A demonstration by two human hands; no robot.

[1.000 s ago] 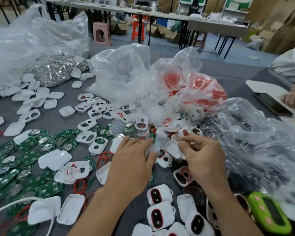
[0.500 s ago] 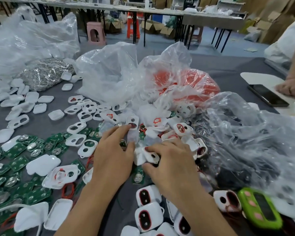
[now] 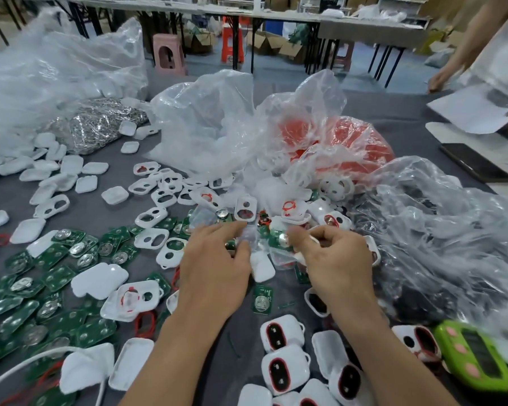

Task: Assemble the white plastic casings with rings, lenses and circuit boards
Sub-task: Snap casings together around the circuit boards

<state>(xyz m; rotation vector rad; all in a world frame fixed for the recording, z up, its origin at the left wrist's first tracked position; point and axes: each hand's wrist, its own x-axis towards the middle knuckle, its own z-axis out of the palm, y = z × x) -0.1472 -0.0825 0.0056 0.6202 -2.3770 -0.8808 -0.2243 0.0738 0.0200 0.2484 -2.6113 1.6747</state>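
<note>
Grey worktop (image 3: 223, 376) runs back toward trestle tables, strewn with parts under loose clear bags (image 3: 206, 121). At its middle the right hand (image 3: 339, 259) has its fingers curled tight, pinching a white casing (image 3: 313, 240) of which only slivers show. Just beside it the left hand (image 3: 214, 273) is stretched forward, index finger and thumb on either side of a clear lens (image 3: 247, 238). Blur hides whether they grip it or merely touch it. A circuit board (image 3: 279, 240) lies just beside the right thumb. Finished casings (image 3: 280, 332) sit toward the near edge between the forearms, and green boards (image 3: 56, 278) spread toward the left edge. The main risk, as I judge it, is the lens. It is small and transparent, so a slipped pinch would lose it among bags and clutter. A dragging forearm could also scatter the finished pieces.
</note>
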